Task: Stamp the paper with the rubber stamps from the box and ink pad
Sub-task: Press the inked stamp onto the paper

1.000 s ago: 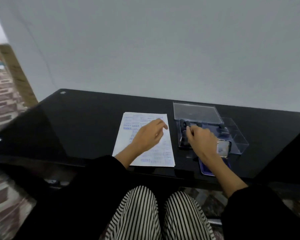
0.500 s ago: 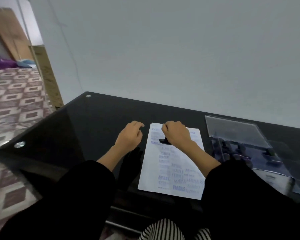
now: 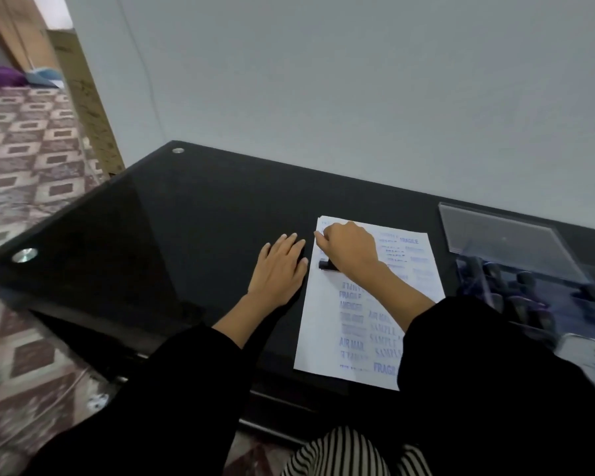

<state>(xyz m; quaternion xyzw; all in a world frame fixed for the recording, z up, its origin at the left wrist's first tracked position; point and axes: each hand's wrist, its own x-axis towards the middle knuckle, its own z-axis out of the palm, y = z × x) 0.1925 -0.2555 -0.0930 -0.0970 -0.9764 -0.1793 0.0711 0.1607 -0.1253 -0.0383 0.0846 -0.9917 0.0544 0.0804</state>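
A white paper (image 3: pixel 327 334) covered with several blue stamp prints lies on the black glass table (image 3: pixel 193 228). My right hand (image 3: pixel 349 250) is closed over a black rubber stamp (image 3: pixel 327 265) that rests on the paper's upper left part. My left hand (image 3: pixel 280 267) lies flat, fingers apart, on the table just left of the paper's edge. A clear plastic box (image 3: pixel 526 290) holding several dark stamps stands to the right, its lid (image 3: pixel 505 238) raised behind it. The ink pad is not clearly visible.
A pale rectangular object (image 3: pixel 588 359) lies at the right edge near the box. The table's left edge with metal studs (image 3: pixel 24 255) drops to a patterned floor (image 3: pixel 21 159). A grey wall rises behind the table.
My right hand went from the box to the paper with a stamp. My left hand slid off the paper onto the table and flattened. The view turned left.
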